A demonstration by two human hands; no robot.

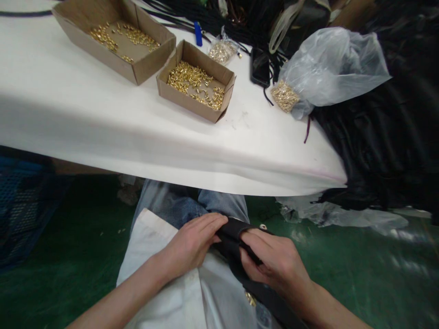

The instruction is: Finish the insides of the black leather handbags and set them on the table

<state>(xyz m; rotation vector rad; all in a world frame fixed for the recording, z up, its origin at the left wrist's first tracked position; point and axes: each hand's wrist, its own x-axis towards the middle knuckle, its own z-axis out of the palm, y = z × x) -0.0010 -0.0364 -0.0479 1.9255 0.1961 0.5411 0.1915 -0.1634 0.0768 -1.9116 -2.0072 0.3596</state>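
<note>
A black fabric piece [233, 229], perhaps a strap or part of a bag, lies across my lap. My left hand [197, 240] grips its left end, fingers on top and the thumb tucked under. On the other side my right hand [274, 258] is closed around a fold of it, with fingertips inside the fold. Below the right hand a small gold metal fitting [250, 299] shows against the black fabric. Whatever the right fingertips pinch inside the fold is hidden.
On the white table [113, 114] stand a larger cardboard box [99, 57] and a smaller one [192, 105], both holding small gold parts. Farther right are a phone [259, 67], a plastic bag of gold parts [286, 93] and piled black material [387, 123]. A blue crate [24, 205] stands left.
</note>
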